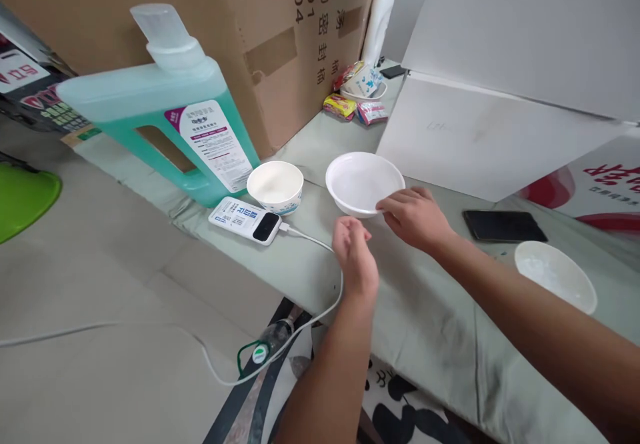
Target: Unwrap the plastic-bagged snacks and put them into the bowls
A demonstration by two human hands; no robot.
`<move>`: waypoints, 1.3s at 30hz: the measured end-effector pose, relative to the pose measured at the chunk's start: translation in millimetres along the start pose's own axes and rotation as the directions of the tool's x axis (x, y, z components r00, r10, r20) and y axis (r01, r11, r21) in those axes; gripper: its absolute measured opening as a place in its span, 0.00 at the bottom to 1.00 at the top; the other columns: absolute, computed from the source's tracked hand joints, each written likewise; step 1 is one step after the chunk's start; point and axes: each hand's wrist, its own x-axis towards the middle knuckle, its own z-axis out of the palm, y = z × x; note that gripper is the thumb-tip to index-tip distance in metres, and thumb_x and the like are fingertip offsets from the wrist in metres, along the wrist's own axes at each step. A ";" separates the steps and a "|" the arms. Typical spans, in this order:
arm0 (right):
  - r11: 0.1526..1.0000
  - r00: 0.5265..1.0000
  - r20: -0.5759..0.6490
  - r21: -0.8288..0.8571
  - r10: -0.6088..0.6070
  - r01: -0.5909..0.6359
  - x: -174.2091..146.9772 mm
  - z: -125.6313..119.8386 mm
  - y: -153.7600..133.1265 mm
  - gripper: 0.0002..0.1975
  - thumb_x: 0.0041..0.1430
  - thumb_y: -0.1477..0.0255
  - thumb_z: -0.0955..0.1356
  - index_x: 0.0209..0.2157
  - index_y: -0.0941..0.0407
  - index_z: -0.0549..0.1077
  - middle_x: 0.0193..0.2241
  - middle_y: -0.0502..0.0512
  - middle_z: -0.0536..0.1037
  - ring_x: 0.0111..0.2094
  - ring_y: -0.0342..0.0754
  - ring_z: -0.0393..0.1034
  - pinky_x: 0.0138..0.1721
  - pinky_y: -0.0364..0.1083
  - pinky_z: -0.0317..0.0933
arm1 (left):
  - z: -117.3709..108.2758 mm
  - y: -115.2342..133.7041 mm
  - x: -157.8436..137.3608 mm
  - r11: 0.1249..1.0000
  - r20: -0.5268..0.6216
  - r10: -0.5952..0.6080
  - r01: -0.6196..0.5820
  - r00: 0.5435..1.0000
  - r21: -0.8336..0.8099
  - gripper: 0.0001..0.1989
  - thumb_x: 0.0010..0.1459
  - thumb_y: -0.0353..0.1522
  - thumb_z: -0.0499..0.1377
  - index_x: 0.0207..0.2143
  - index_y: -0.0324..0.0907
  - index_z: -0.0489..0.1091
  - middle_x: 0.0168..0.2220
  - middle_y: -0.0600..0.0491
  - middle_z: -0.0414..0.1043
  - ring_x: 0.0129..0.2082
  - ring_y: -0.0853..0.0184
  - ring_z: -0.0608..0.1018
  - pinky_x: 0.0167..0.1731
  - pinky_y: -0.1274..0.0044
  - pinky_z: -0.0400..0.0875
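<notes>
Reaching forward in the head view, the two bare hands meet at a round white bowl (364, 179) in the middle of the pale green cloth (425, 311). The right hand (416, 217) has its fingertips at the near right rim; whether they pinch it or only touch it, I cannot tell. The left hand (356, 257) sits just below the bowl's near edge, fingers loosely curled; whether it grips anything is hidden.

Left of the white bowl stands a smaller printed bowl (275, 189), close to a jug (150, 101) of green liquid. In front of these lies a white power bank (244, 220), a white cable (320, 243) plugged into its end. Right of the hands, a dark phone (505, 225) lies flat near a shallow cream bowl (556, 277). Behind, snack packets (340, 106) lie near a cardboard box (270, 4).
</notes>
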 end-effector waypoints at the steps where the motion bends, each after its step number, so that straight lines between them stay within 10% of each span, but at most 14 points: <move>1: 1.000 1.000 -0.022 0.003 -0.011 0.011 -14.2 -2.3 0.8 0.11 0.62 0.78 0.64 0.38 0.55 0.78 0.39 0.56 0.84 0.42 0.53 0.76 0.47 0.52 0.55 | -1.2 2.1 -0.4 0.997 -0.062 0.079 -0.077 0.995 0.022 0.06 0.58 0.34 0.56 0.28 0.43 0.63 0.23 0.59 0.62 0.26 0.72 0.68 0.31 0.78 0.63; 7: 1.000 0.955 -0.295 0.022 0.021 -0.016 -113.1 -34.2 -12.9 0.09 0.67 0.78 0.64 0.38 0.53 0.76 0.36 0.52 0.84 0.40 0.48 0.79 0.39 0.48 0.60 | -5.6 12.9 -0.7 0.902 -0.180 0.429 -0.408 0.885 0.143 0.09 0.55 0.29 0.53 0.22 0.44 0.59 0.20 0.59 0.59 0.23 0.73 0.65 0.28 0.75 0.61; 10: 0.991 0.883 -0.451 0.078 0.133 -0.110 -160.8 -65.1 -19.9 0.10 0.65 0.81 0.65 0.41 0.52 0.74 0.36 0.53 0.84 0.42 0.49 0.79 0.39 0.48 0.65 | 2.1 4.2 -0.5 0.907 -0.105 0.410 -0.393 0.906 0.153 0.13 0.59 0.31 0.49 0.21 0.44 0.57 0.20 0.59 0.54 0.22 0.74 0.63 0.25 0.75 0.58; 17: 0.835 0.534 -0.758 0.026 0.375 -0.549 -291.6 -124.9 3.4 0.18 0.58 0.80 0.69 0.45 0.43 0.76 0.33 0.51 0.81 0.36 0.55 0.80 0.38 0.54 0.72 | 37.3 -37.7 -29.3 0.910 0.364 0.185 -0.299 0.913 0.286 0.12 0.60 0.35 0.54 0.24 0.43 0.62 0.20 0.58 0.59 0.22 0.71 0.65 0.24 0.76 0.60; 21: 0.693 0.555 -0.703 -0.123 0.444 -0.710 -356.7 -112.8 34.0 0.13 0.61 0.76 0.68 0.43 0.44 0.76 0.31 0.52 0.82 0.33 0.57 0.80 0.34 0.53 0.72 | 59.4 -59.6 -50.9 0.867 0.591 0.018 -0.307 0.806 0.393 0.08 0.56 0.38 0.60 0.31 0.43 0.67 0.27 0.56 0.67 0.27 0.70 0.71 0.29 0.77 0.67; 28: 0.747 0.654 -0.577 -0.110 0.489 -0.655 -401.4 -72.4 71.3 0.10 0.61 0.78 0.66 0.39 0.52 0.77 0.34 0.55 0.84 0.38 0.52 0.80 0.42 0.50 0.74 | 90.1 -97.0 -80.2 0.670 0.796 -0.105 -0.549 0.596 0.499 0.23 0.50 0.34 0.66 0.50 0.50 0.70 0.61 0.45 0.59 0.59 0.58 0.71 0.53 0.66 0.73; 33: 0.756 0.676 -0.409 0.053 0.613 -0.652 -407.5 -78.4 66.0 0.21 0.59 0.77 0.66 0.53 0.51 0.74 0.54 0.61 0.78 0.59 0.61 0.71 0.57 0.62 0.68 | 100.7 -106.1 -81.9 0.631 0.784 -0.020 -0.600 0.621 0.491 0.12 0.54 0.30 0.63 0.42 0.45 0.74 0.57 0.45 0.61 0.59 0.57 0.72 0.54 0.65 0.74; 39: 0.754 0.652 -0.447 0.080 0.612 -0.652 -389.2 -94.8 40.7 0.22 0.59 0.76 0.67 0.55 0.48 0.72 0.52 0.60 0.78 0.55 0.62 0.75 0.53 0.61 0.70 | 89.6 -90.4 -71.7 0.639 0.718 0.088 -0.592 0.690 0.491 0.11 0.53 0.26 0.61 0.39 0.44 0.75 0.57 0.44 0.61 0.59 0.57 0.72 0.56 0.63 0.73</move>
